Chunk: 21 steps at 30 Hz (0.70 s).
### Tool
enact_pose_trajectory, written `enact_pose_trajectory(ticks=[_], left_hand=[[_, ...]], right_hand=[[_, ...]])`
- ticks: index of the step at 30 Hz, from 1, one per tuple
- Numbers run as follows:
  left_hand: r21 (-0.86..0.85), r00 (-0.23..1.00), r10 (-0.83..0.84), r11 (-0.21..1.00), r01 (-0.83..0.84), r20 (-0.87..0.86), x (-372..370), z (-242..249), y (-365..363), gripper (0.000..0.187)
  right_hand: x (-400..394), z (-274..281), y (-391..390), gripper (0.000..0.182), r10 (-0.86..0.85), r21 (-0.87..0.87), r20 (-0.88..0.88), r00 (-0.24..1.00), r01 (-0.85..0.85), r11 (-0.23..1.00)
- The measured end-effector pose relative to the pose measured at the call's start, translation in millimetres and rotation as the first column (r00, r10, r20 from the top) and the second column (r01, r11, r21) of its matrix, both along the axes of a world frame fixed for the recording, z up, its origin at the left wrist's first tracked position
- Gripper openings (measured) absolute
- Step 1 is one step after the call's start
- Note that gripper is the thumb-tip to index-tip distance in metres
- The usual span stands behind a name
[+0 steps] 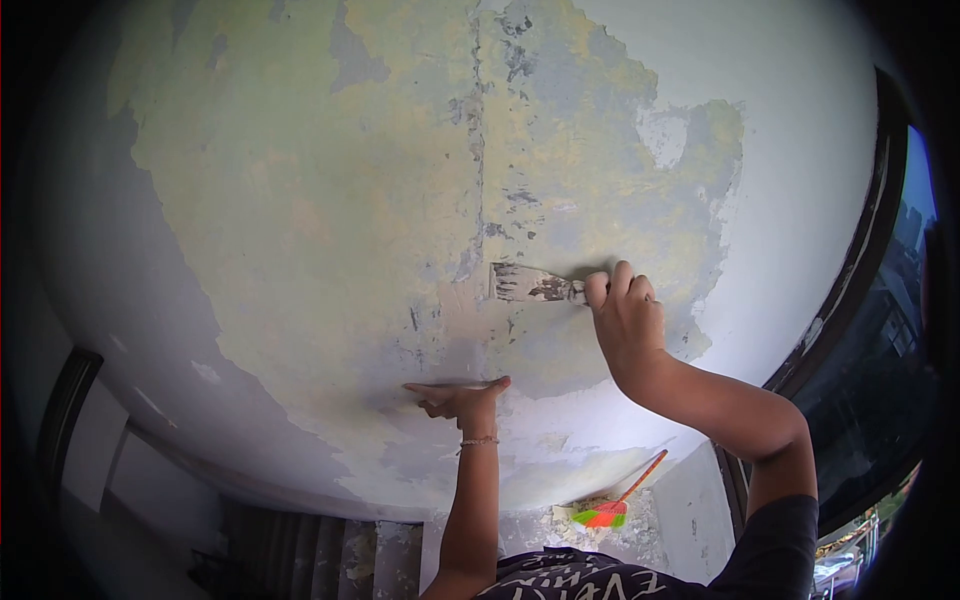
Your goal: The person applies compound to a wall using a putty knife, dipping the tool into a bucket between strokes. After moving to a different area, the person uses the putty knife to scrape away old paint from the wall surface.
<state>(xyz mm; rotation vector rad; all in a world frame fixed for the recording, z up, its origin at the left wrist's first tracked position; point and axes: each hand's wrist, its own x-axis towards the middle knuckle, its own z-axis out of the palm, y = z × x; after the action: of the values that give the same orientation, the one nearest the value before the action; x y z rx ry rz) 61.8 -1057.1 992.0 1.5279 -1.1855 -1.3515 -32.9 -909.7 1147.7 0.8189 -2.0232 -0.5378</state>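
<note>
Left hand (458,398) flat, fingers spread against the peeling wall (300,250), holding nothing. Scraper (530,284) blade lies on the wall above it. Right hand (625,310) grip closed round the scraper handle. Broom (610,508) on the floor below.

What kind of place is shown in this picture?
Probably a room or stairwell under renovation. The wall has patchy, stripped paint, the right hand holds a scraper against it, and a broom lies among debris beside stairs.
</note>
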Motion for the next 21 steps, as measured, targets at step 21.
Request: enact_pose_trajectory(ticks=[21], left_hand=[[-0.036, 0.997, -0.005, 0.999, 0.007, 0.076, 0.0, -7.0, -4.5, 0.159]], right_hand=[[20.5, -16.7, -14.3, 0.034, -0.074, -0.002, -0.019, 0.997, 0.074, 0.997]])
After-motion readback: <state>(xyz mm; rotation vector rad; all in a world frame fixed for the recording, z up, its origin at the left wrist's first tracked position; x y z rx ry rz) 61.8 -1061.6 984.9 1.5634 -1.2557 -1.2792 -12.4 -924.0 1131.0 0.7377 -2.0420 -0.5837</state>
